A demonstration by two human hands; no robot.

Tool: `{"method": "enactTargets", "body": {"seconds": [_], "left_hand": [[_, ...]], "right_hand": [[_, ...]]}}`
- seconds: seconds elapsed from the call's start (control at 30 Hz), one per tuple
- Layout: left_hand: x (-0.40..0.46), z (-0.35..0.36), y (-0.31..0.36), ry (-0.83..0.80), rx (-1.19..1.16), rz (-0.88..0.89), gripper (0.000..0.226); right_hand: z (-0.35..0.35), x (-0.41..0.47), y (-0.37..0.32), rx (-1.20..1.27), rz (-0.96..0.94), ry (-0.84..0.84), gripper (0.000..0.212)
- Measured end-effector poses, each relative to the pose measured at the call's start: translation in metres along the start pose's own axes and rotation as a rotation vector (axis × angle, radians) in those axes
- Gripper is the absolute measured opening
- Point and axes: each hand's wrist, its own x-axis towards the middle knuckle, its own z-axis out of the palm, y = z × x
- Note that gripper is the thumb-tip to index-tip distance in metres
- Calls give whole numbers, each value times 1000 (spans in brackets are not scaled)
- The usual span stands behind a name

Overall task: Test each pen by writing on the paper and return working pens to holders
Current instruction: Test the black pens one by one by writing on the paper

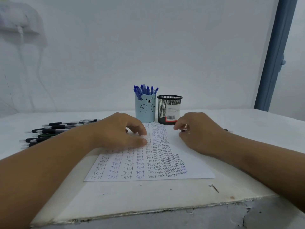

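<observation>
While the white table's chipped front edge [148, 217] is showing bare room below the paper [148, 162], a left hand [118, 131] is resting on the sheet with fingers curled, holding nothing. Pinching a dark pen [184, 128], mostly hidden, is the right hand [198, 131]. Behind, blue pens [145, 90] are standing in a bear holder [146, 109] beside a black mesh holder [169, 111]; black pens [54, 129] are lying left.
</observation>
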Motion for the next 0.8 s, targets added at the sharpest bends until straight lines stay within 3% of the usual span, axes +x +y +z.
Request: {"method": "enactTargets", "body": {"seconds": [0.17,0.27,0.47,0.67,0.8], "left_hand": [[-5,-24,-11,192,6,-6,9],[-14,-45,-25,285,26,-71,16],[-27,-67,-53,218,55,-263,12],[-27,-58,-54,142,45,-241,2],[-23,-49,-57,192,65,-248,7]], "right_hand": [[-2,17,-34,-3,-170,-180,16],[6,26,-46,21,-179,-223,12],[23,23,-42,73,-163,-144,9],[20,17,-40,114,-173,-124,12],[20,17,-40,119,-163,-118,12]]}}
